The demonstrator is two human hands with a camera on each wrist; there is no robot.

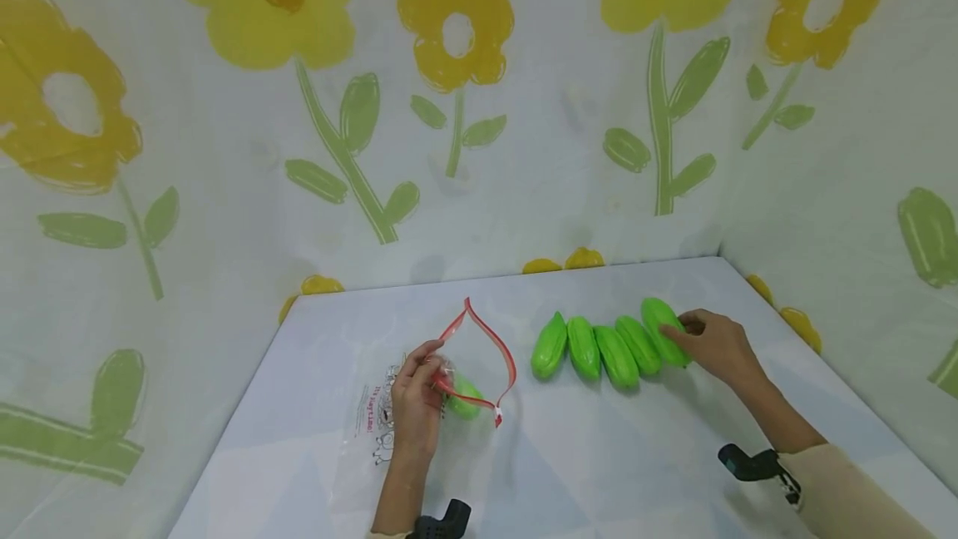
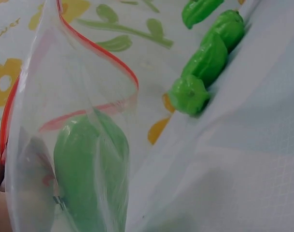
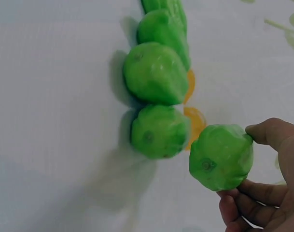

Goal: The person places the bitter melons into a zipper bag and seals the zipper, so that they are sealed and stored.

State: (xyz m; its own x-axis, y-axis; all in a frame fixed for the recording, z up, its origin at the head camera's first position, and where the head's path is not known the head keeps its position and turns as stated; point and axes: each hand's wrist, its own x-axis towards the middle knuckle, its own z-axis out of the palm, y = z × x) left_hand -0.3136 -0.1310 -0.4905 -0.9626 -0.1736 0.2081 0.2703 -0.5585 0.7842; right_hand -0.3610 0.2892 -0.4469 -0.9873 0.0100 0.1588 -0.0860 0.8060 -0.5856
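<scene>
In the head view my left hand (image 1: 417, 402) pinches the rim of a clear plastic zip bag (image 1: 370, 431) with a red zip edge, its mouth spread wide. Inside the bag lies one green cucumber-like vegetable (image 2: 89, 169), seen through the film in the left wrist view. My right hand (image 1: 724, 348) grips another green cucumber-like vegetable (image 3: 221, 157) between thumb and fingers, at the right end of a row. In the right wrist view it appears raised and apart from its neighbour. Several similar vegetables (image 1: 582, 348) lie side by side to its left.
A white table (image 1: 599, 472) with pale blue shapes carries everything. Behind and beside it hangs a whitish cloth (image 1: 539, 190) printed with yellow flowers. Black wrist cameras (image 1: 748, 464) sit on both forearms.
</scene>
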